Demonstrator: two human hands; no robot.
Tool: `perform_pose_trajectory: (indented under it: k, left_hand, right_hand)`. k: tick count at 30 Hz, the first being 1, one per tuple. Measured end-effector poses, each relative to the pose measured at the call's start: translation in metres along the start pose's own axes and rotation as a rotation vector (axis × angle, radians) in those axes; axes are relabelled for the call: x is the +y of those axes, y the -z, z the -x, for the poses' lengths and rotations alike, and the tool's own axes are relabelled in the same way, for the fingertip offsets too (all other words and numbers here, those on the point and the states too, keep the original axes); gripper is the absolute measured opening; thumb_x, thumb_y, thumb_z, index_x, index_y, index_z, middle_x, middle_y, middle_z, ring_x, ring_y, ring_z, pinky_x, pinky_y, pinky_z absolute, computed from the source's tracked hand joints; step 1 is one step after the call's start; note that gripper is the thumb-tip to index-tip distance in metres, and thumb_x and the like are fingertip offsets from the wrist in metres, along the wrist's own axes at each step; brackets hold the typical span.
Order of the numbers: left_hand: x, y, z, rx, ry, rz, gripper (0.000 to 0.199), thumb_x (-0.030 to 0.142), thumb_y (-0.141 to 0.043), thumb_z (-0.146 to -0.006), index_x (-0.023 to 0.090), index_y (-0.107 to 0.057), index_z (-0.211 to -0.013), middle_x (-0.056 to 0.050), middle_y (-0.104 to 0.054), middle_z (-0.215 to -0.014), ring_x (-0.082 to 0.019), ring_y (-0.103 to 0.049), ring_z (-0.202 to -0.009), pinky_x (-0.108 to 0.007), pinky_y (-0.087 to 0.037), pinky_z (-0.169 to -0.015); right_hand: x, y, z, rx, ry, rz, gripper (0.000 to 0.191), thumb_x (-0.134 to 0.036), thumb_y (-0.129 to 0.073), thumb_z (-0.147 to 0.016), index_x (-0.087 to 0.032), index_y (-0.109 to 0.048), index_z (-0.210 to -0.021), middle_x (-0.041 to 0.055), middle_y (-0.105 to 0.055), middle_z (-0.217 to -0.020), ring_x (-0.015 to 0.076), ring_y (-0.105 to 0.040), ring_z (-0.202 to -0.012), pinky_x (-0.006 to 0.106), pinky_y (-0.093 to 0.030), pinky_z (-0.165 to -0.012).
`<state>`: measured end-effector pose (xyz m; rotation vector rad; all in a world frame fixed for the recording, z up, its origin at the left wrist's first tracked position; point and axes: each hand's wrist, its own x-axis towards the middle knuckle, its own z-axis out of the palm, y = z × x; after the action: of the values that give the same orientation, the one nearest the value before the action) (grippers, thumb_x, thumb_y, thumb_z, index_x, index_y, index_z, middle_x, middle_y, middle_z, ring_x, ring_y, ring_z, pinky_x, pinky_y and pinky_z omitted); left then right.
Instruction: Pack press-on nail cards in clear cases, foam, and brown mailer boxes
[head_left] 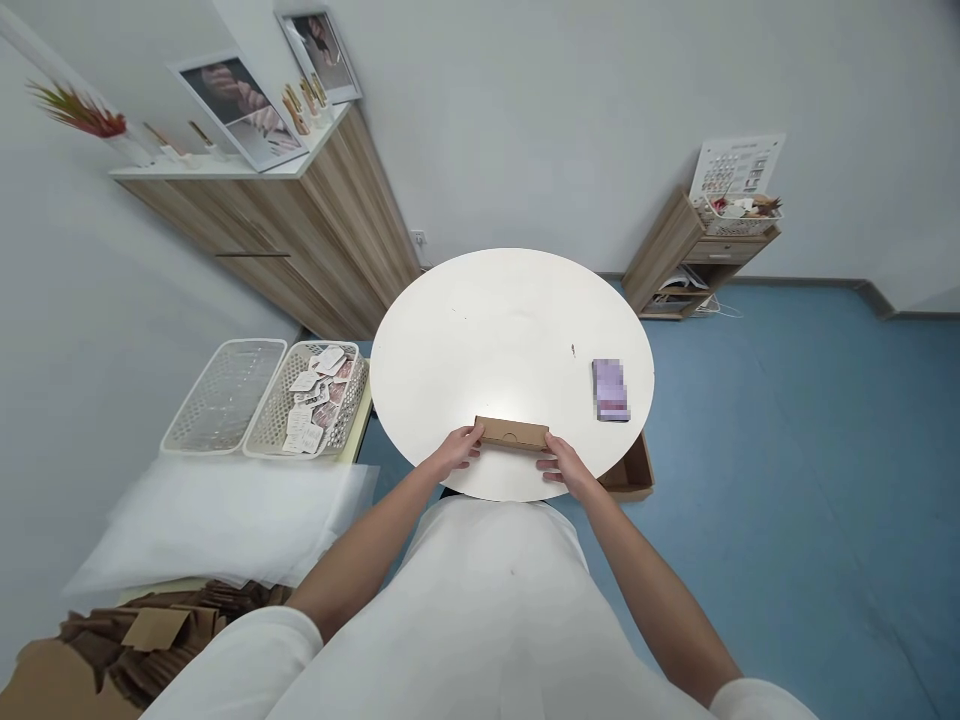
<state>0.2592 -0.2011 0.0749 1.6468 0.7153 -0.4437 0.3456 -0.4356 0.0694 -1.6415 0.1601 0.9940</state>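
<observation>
A small brown cardboard box, long and closed, is held level at the near side of the round white table. My left hand grips its left end, thumb on the top edge. At the other end my right hand has its thumb on the corner and its fingers curled beneath. Whether the box rests on the table or is slightly above it, I cannot tell.
A purple pixelated item lies at the table's right. Two white baskets, one with packets, stand left beside white sheeting. Flattened cardboard lies lower left. An open carton sits under the table's right edge.
</observation>
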Motion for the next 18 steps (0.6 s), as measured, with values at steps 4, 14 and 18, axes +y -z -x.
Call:
perform_pose_trajectory:
  k: [4, 14, 18]
  left_hand:
    - [0.0, 0.011, -0.001, -0.006, -0.047, 0.0, 0.051, 0.056, -0.038, -0.077, 0.022, -0.047, -0.114, -0.01, -0.055, -0.113, -0.019, -0.057, -0.092, -0.026, -0.044, -0.066]
    - [-0.034, 0.035, -0.009, 0.057, -0.34, -0.178, 0.046, 0.028, -0.058, -0.066, 0.02, -0.052, -0.11, -0.006, -0.061, -0.098, -0.018, -0.058, -0.081, -0.031, -0.045, -0.072]
    - [-0.041, 0.042, -0.012, 0.14, -0.259, -0.351, 0.05, 0.04, -0.061, -0.064, 0.017, -0.053, -0.108, -0.009, -0.059, -0.097, -0.02, -0.057, -0.079, -0.031, -0.043, -0.069]
  right_hand:
    - [-0.006, -0.014, -0.003, 0.033, 0.116, 0.017, 0.042, -0.045, -0.048, -0.073, -0.026, -0.052, -0.111, 0.0063, -0.054, -0.117, 0.0204, -0.055, -0.099, 0.032, -0.045, -0.074]
    - [0.004, -0.06, -0.014, 0.079, 0.283, 0.158, 0.061, -0.023, -0.057, -0.062, -0.023, -0.043, -0.121, 0.0059, -0.049, -0.123, 0.0183, -0.05, -0.106, 0.031, -0.042, -0.085]
    - [0.013, -0.064, -0.014, 0.128, 0.246, 0.213, 0.053, -0.029, -0.058, -0.065, -0.019, -0.048, -0.116, 0.0086, -0.053, -0.116, 0.0185, -0.054, -0.097, 0.032, -0.043, -0.081]
